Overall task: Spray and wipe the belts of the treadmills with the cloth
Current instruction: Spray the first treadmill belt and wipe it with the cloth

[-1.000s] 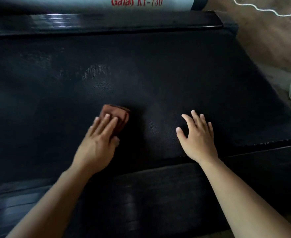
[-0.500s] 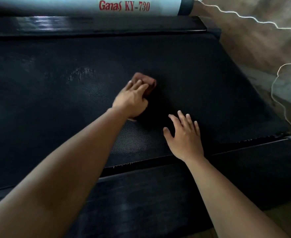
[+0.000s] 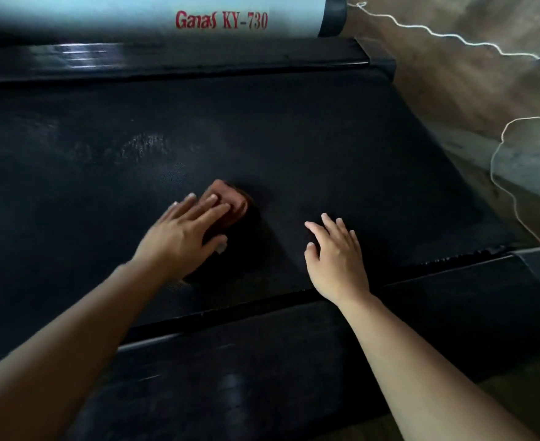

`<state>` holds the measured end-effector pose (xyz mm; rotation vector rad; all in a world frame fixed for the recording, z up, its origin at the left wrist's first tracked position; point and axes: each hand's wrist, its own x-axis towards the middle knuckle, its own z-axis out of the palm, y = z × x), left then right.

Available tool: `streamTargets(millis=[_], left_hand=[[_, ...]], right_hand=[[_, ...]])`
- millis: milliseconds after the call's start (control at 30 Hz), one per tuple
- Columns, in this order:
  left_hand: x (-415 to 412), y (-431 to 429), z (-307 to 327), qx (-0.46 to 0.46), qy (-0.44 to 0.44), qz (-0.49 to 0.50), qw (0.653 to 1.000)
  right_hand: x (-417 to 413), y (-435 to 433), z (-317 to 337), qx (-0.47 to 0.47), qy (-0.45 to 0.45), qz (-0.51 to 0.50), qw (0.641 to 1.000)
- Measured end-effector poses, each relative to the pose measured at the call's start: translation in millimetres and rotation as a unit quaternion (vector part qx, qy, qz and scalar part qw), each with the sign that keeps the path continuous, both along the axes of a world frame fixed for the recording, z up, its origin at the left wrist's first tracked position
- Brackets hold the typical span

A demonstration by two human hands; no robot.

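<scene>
A black treadmill belt (image 3: 341, 148) fills most of the view, with a pale wet patch (image 3: 144, 148) at its upper left. A small folded reddish-brown cloth (image 3: 230, 198) lies on the belt's middle. My left hand (image 3: 182, 233) presses flat on the cloth with straight fingers and covers its near part. My right hand (image 3: 335, 256) rests flat on the belt to the right of the cloth, fingers spread, holding nothing. No spray bottle is in view.
A pale frame tube (image 3: 154, 17) lettered "Ganas KY-730" runs across the top. Black side rails (image 3: 294, 361) border the belt near me and at the far side. A white cord (image 3: 497, 154) trails over the brown floor at the right.
My left hand has pulled the cloth back toward me and slightly left from its farther position half a second ago. My right hand has stayed planted on the belt.
</scene>
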<state>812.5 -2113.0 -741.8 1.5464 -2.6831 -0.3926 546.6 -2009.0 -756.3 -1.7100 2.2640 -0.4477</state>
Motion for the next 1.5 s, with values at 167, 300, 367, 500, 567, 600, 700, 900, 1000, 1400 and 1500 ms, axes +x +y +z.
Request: streamTargets(millis=[167,300,367,500,567,600,700,900,1000,1400,1500], left_hand=[[-51,-59,1,0.034,0.021,0.050,0.998],[-97,-54,-2,0.040,0.037,-0.002,0.999],[-111,-36,0,0.037,0.042,-0.071,0.996],[-111,13,-12,0.020,0.049,-0.249,0.967],[-99,36,-18,-0.007,0.053,-0.334,0.941],[-92,43,-20,-0.018,0.056,-0.360,0.931],[-77,43,-17,-0.028,0.054,-0.391,0.918],[-93,-13,-7,-0.015,0.051,-0.343,0.938],[-116,-66,-9,0.008,0.057,-0.224,0.973],[-152,-15,-10,0.020,0.093,-0.301,0.949],[-132,19,-18,-0.009,0.103,-0.387,0.916]], right_hand=[[-22,21,8,0.022,0.044,-0.003,0.999],[-47,39,11,0.051,0.093,-0.019,0.994],[-64,47,13,0.065,0.110,-0.039,0.991],[-91,57,15,0.089,0.117,-0.088,0.985],[-94,58,12,0.086,0.111,-0.096,0.985],[-94,59,11,0.079,0.111,-0.098,0.986],[-93,61,10,0.070,0.107,-0.100,0.987],[-94,63,8,0.068,0.090,-0.109,0.988],[-94,63,8,0.058,0.080,-0.112,0.989],[-93,62,8,0.030,0.058,-0.122,0.990],[-94,64,8,0.031,0.055,-0.123,0.990]])
